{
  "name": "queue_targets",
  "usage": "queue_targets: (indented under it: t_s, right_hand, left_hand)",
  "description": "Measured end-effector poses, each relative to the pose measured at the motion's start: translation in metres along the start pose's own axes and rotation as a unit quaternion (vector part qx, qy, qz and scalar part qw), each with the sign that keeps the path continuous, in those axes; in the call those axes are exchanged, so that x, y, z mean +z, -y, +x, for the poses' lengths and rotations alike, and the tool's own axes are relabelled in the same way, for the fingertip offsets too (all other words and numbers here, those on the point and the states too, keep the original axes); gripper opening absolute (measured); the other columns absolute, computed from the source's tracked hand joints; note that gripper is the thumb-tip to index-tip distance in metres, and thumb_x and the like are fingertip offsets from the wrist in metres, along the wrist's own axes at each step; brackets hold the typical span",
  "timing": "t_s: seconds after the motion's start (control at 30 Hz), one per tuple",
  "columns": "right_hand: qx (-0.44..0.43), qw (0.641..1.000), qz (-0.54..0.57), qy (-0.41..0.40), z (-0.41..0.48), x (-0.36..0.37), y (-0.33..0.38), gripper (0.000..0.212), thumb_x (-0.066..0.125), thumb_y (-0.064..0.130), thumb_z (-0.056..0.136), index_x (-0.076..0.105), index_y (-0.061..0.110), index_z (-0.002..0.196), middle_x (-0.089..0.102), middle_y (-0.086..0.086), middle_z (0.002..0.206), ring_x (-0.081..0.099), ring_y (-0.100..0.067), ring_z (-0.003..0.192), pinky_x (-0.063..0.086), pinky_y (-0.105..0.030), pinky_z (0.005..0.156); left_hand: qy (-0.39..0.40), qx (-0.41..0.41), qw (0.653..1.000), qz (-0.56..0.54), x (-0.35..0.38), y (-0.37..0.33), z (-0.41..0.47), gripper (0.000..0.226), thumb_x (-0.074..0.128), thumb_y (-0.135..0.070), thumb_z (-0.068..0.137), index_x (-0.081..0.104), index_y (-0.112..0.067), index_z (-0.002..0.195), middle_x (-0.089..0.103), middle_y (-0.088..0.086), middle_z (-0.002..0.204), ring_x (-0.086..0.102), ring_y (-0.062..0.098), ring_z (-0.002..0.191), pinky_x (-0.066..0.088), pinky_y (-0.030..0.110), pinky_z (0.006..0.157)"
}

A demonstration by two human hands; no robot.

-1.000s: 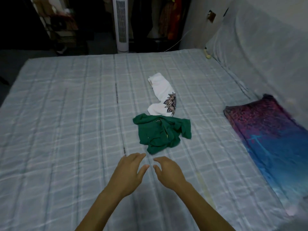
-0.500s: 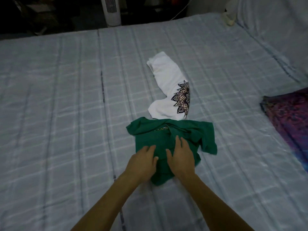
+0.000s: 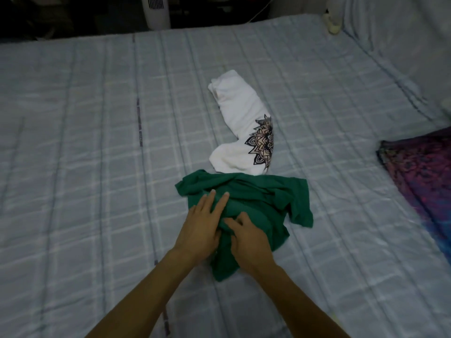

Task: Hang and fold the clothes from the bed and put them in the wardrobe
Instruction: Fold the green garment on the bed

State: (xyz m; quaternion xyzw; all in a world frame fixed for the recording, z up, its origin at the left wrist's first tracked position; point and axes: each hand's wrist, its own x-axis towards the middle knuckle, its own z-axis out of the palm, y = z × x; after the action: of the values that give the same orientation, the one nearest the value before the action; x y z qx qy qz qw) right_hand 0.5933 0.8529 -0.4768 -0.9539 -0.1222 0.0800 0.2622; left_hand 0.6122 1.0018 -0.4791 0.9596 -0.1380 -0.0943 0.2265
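Two bare hands work a crumpled green garment [image 3: 275, 198] at the near middle of a bed [image 3: 85, 142]. The left hand [image 3: 202, 225] lies flat on it with fingers straight, while the right hand [image 3: 249, 240] curls its fingers into a fold of the cloth. One white garment [image 3: 239, 113] with a dark mandala print touches the green one's far edge. The pale checked cover also carries one purple-and-blue cloth [image 3: 422, 172] at the right. A white tower fan [image 3: 157, 11] stands in the dark room beyond.
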Motion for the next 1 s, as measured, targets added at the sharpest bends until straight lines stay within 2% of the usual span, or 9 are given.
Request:
queue_targets:
  t_s: [0.1,0.17,0.27,0.4,0.53,0.6,0.7,0.83,1.0]
  right_hand:
    - [-0.054,0.998,-0.017,0.033,-0.014,-0.041,0.034,0.036,0.049,0.012,0.084,0.056,0.025,0.117,0.052,-0.007,0.1,0.053,-0.026,0.063,0.049,-0.036,0.054]
    - [-0.074,0.996,-0.025,0.036,-0.028,-0.073,0.057,0.041,0.046,0.014,0.085,0.053,0.03,0.122,0.051,-0.006,0.106,0.056,-0.028,0.069,0.05,-0.038,0.06]
    - [-0.082,0.997,-0.002,0.01,-0.051,-0.128,0.09,0.04,0.043,0.017,0.08,0.052,0.032,0.117,0.049,-0.002,0.112,0.059,-0.03,0.078,0.051,-0.042,0.068]
    - [-0.138,0.989,-0.036,-0.04,-0.086,-0.206,0.148,0.041,0.047,0.014,0.08,0.055,0.026,0.119,0.053,-0.001,0.116,0.06,-0.03,0.081,0.048,-0.038,0.066]
    - [-0.118,0.983,-0.04,-0.137,-0.111,-0.272,0.197,0.049,0.052,0.008,0.08,0.055,0.023,0.126,0.054,-0.003,0.119,0.06,-0.031,0.09,0.05,-0.041,0.073]
    - [-0.129,0.974,-0.083,-0.166,-0.137,-0.31,0.226,0.047,0.056,0.007,0.081,0.057,0.022,0.126,0.056,-0.004,0.117,0.06,-0.032,0.089,0.05,-0.041,0.07]
    - [-0.136,0.96,-0.162,-0.182,-0.172,-0.351,0.255,0.039,0.059,0.012,0.085,0.061,0.021,0.122,0.06,-0.005,0.113,0.062,-0.034,0.09,0.051,-0.043,0.071]
    - [-0.115,0.951,-0.222,-0.183,-0.212,-0.38,0.28,0.035,0.056,0.015,0.09,0.062,0.021,0.124,0.062,-0.006,0.116,0.06,-0.031,0.1,0.047,-0.038,0.08]
    - [-0.128,0.942,-0.227,-0.212,-0.253,-0.392,0.307,0.032,0.052,0.014,0.094,0.062,0.016,0.124,0.062,-0.008,0.115,0.059,-0.031,0.101,0.046,-0.038,0.081]
  left_hand:
    - [-0.052,0.041,0.998,-0.012,-0.034,-0.017,-0.018,0.069,0.071,-0.001,0.065,0.053,-0.01,0.131,0.043,0.019,0.143,0.038,0.04,0.132,0.035,0.053,0.105]
    - [-0.083,0.048,0.994,-0.048,-0.061,-0.033,-0.037,0.053,0.068,0.001,0.06,0.065,-0.013,0.112,0.063,0.01,0.12,0.056,0.034,0.114,0.043,0.045,0.097]
    - [-0.115,0.016,0.989,-0.097,-0.097,-0.05,-0.07,0.04,0.059,-0.005,0.068,0.066,-0.023,0.103,0.07,-0.003,0.094,0.064,0.02,0.084,0.043,0.029,0.078]
    - [-0.167,-0.039,0.973,-0.156,-0.141,-0.08,-0.119,0.041,0.062,-0.006,0.079,0.063,-0.023,0.116,0.068,-0.005,0.104,0.065,0.016,0.088,0.049,0.025,0.074]
    - [-0.197,-0.108,0.954,-0.2,-0.183,-0.103,-0.155,0.034,0.05,0.002,0.083,0.059,-0.028,0.096,0.063,-0.006,0.084,0.06,0.014,0.074,0.04,0.02,0.055]
    - [-0.215,-0.124,0.948,-0.201,-0.217,-0.11,-0.184,0.035,0.047,0.006,0.081,0.061,-0.023,0.094,0.066,0.0,0.082,0.06,0.017,0.072,0.039,0.025,0.055]
    - [-0.255,-0.121,0.946,-0.157,-0.27,-0.113,-0.223,0.034,0.048,0.005,0.079,0.066,-0.016,0.098,0.069,0.007,0.089,0.061,0.025,0.076,0.042,0.028,0.062]
    - [-0.301,-0.064,0.951,-0.035,-0.334,-0.116,-0.274,0.028,0.054,-0.005,0.08,0.067,-0.022,0.099,0.071,0.008,0.093,0.064,0.032,0.085,0.051,0.038,0.07]
    - [-0.345,-0.025,0.933,0.097,-0.388,-0.12,-0.341,0.026,0.058,-0.009,0.084,0.067,-0.02,0.106,0.067,0.009,0.099,0.063,0.036,0.083,0.051,0.041,0.066]
